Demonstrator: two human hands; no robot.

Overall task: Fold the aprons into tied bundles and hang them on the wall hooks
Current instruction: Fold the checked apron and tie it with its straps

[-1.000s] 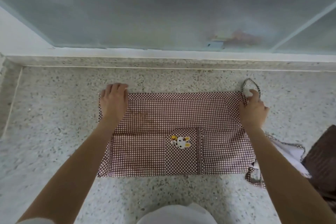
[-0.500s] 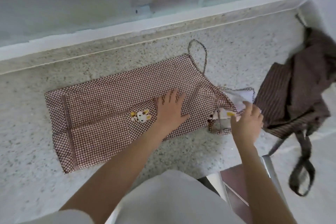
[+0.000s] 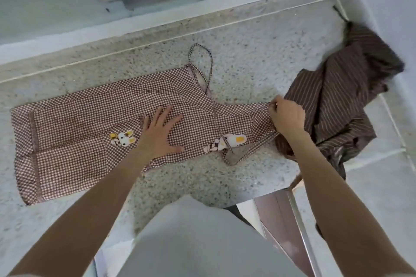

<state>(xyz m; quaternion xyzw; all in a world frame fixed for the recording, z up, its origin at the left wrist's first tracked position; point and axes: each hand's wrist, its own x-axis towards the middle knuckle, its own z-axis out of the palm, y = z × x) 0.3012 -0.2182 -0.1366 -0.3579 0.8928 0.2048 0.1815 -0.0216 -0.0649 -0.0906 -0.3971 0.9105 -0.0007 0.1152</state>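
Brown-and-white gingham cotton apron lies flat on the speckled stone counter, left hand splayed open pinning it while the right hand pinches the bib edge, probably to pull it smooth.

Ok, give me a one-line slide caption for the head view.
Left hand presses the checked apron flat on the counter while right hand pinches its end.
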